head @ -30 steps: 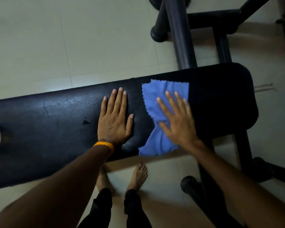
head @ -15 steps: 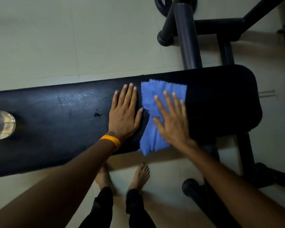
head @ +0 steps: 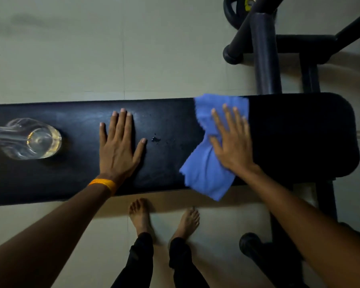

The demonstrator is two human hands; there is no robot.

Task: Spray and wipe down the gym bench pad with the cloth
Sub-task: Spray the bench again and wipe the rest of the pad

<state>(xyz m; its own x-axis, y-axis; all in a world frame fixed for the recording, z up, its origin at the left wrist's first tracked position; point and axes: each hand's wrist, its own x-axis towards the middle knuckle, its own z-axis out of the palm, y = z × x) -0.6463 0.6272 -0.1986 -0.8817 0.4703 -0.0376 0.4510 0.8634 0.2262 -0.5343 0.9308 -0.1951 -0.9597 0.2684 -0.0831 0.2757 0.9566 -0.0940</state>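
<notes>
1. The right grip [head: 233, 144] presses flat, fingers straight, on the blue cloth [head: 206, 175].
2. The cloth lies on the black surface [head: 299, 132], one corner overhanging its near edge.
3. The left grip [head: 118, 146] rests flat, fingers straight, on the surface near a clear bottle [head: 33, 140].

Pale tiled floor [head: 92, 48], black metal frame [head: 266, 59] (weight plate [head: 229, 11] behind)

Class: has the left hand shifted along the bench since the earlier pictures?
Yes. The left hand crossed from right of the dark mark to its left.
</notes>
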